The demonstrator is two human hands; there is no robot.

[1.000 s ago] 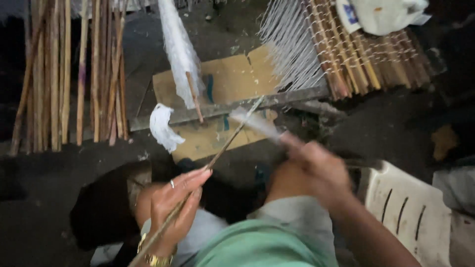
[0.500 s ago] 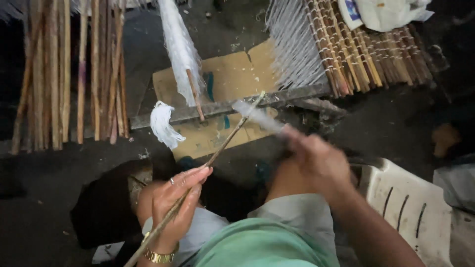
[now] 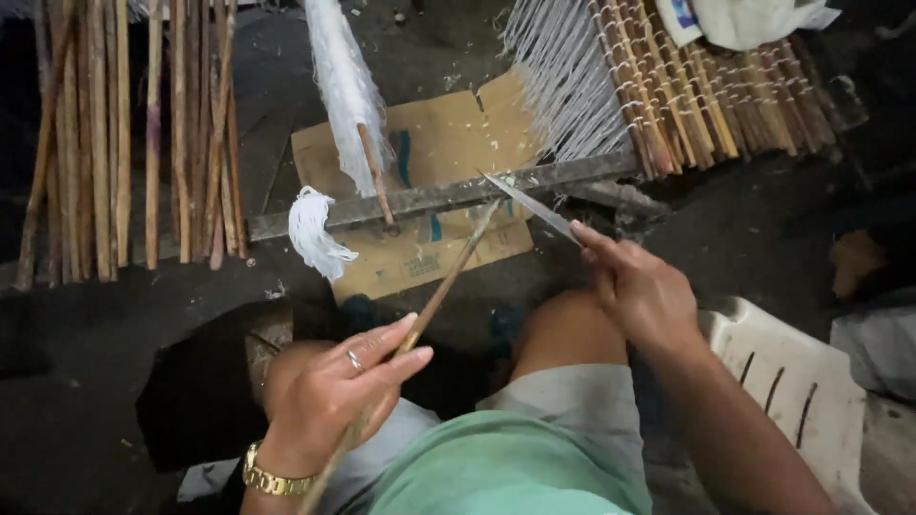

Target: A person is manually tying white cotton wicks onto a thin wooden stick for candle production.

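Hands both clamped — left hand (image 3: 329,391) on stick (image 3: 448,281), right hand (image 3: 641,291) on knife (image 3: 532,205).

Dim, uneven light. Beyond the fingers (image 3: 587,238) the cardboard (image 3: 448,143) and white threads (image 3: 563,86) catch the most light, the threads nearly washed out. The floor (image 3: 76,381) left of the left hand (image 3: 329,386) sinks into black shadow. The knife blade (image 3: 530,202) looks sharp; fine detail is soft and grainy throughout.
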